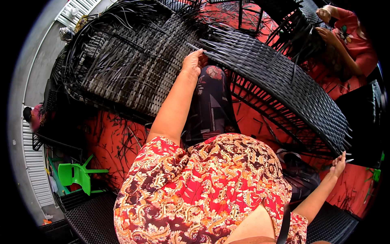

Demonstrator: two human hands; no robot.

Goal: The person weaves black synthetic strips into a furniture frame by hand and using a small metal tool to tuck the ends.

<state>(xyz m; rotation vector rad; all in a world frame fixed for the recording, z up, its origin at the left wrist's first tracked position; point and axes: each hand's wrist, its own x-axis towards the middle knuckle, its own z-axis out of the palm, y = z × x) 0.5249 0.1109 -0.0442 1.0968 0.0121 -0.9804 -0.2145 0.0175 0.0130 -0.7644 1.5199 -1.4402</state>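
Observation:
A long curved panel of dark grey woven wicker (284, 77) stretches from the upper middle to the right, over a black frame. At its upper left end, my left hand (194, 62) has its fingers closed on a loose flat wicker strand (196, 48). My right hand (336, 166) is at the panel's lower right end, its fingers bent together with a pale strand tip (349, 161) sticking out beside them. Exactly what the right fingers pinch is too small to make out. Loose strand ends fringe both ends of the panel.
A larger brown-black woven piece (134, 61) with many loose strands stands at the upper left. Another person in red (349, 40) handles wicker at the upper right. Cut strands litter the red floor (107, 138). A green plastic chair (81, 175) is at the lower left.

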